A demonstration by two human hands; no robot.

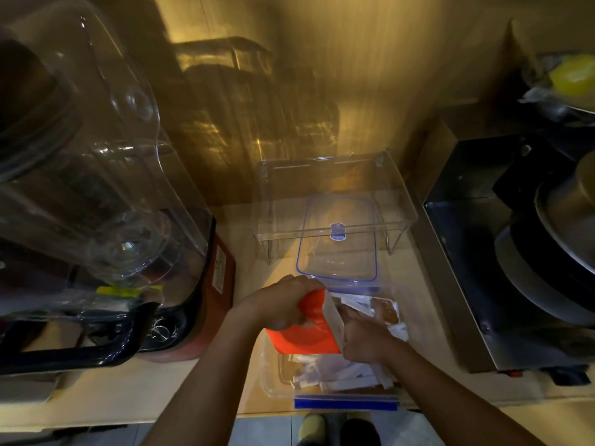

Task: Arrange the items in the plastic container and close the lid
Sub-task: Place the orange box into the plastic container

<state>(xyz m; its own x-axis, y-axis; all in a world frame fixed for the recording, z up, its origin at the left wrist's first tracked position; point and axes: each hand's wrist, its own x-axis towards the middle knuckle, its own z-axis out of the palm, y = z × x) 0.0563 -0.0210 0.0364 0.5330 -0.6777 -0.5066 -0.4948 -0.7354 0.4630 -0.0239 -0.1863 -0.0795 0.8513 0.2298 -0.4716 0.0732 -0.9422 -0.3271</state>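
A clear plastic container [273,375] with a blue clip at its near side sits at the counter's front edge, holding several white and brown sachets [347,371]. Its clear, blue-rimmed lid [338,252] lies on the counter just behind it. My left hand [283,304] grips the top of an orange and white box [309,333], held tilted over the container. My right hand [363,336] presses against the box's white side, with its fingers down among the sachets.
A large blender with a clear cover [96,194] fills the left. A clear acrylic stand [335,194] stands over the far part of the lid. A black and steel appliance [502,252] with pans is on the right. The floor and my feet show below the counter edge.
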